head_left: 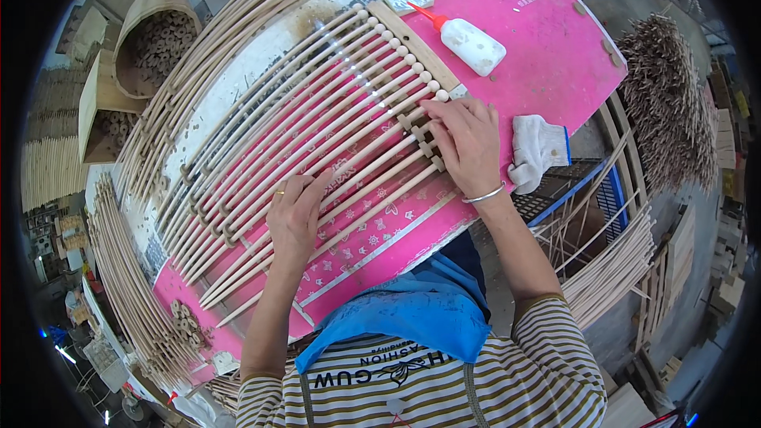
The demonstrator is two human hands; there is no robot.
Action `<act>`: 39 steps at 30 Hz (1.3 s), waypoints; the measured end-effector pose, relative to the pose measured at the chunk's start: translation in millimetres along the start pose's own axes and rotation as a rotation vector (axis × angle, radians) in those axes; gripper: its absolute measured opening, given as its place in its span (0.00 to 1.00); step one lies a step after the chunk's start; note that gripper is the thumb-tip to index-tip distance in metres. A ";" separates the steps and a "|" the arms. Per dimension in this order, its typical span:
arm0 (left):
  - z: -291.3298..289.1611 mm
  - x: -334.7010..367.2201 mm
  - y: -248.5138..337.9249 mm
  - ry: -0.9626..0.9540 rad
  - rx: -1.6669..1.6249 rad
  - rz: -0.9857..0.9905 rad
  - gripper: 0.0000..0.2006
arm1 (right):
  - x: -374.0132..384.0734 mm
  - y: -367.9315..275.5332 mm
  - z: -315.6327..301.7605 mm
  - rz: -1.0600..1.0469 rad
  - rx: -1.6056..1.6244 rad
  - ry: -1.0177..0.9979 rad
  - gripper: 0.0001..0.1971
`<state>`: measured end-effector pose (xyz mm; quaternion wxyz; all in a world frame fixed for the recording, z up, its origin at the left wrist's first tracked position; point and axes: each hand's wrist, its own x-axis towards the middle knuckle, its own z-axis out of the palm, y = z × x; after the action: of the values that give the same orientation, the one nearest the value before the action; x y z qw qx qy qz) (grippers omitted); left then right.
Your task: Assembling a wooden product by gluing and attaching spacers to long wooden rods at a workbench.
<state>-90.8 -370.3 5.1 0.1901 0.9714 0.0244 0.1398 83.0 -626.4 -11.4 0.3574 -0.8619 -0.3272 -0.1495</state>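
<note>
A row of long, thin wooden sticks (317, 131) with ball-shaped ends (395, 43) lies slantwise before me, the balls lined up along a wooden strip (416, 43). My left hand (295, 210) is closed with bent fingers around the middle of a stick near the row's front. At its ball end, my right hand (468, 143) pinches thumb and fingers together over a stick; the fingers hide the tip. Small brown wooden rings (426, 147) sit on the nearest sticks beside the right fingertips. More rings (227, 231) are toward the sticks' far left ends.
A white glue bottle (473, 46) with a red nozzle lies on the pink board (547, 47). A white glove (537, 150) rests at its right edge. More sticks (210, 55) lie behind. A round wooden tub (131, 12) holds rings. Stick bundles (666, 103) stand right of a blue crate (612, 202).
</note>
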 end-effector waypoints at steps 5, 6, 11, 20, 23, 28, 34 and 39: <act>-1.1 -0.2 -0.2 -0.004 0.004 -0.018 0.19 | 22.2 -5.3 4.7 -0.132 -0.026 -0.075 0.14; -2.1 1.9 1.6 -0.001 0.000 -0.015 0.19 | 23.8 -3.3 6.3 -0.133 -0.025 -0.075 0.14; -2.3 2.8 1.5 0.006 -0.003 -0.004 0.19 | 28.1 0.4 10.0 -0.133 -0.005 -0.143 0.10; -2.2 0.0 -1.6 -0.020 -0.027 -0.005 0.20 | 27.5 2.5 8.6 -0.122 -0.016 -0.127 0.08; -3.1 0.4 -0.8 0.054 -0.028 -0.008 0.19 | 25.7 0.2 5.2 -0.088 0.051 -0.062 0.08; -8.5 -0.4 -15.6 0.042 0.126 -0.009 0.18 | 14.0 -2.1 -6.8 -0.022 0.054 -0.032 0.09; -8.7 4.7 -22.6 0.063 0.168 0.059 0.20 | -3.4 -18.3 -12.1 0.049 0.162 0.055 0.06; -32.4 1.7 -10.3 0.091 0.195 0.052 0.23 | -27.0 -57.4 -1.0 0.353 0.628 -0.125 0.11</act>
<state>-98.3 -348.9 30.5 0.0898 0.9783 0.0214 0.1857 24.5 -609.1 5.8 0.6043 -0.7608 -0.2245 0.0752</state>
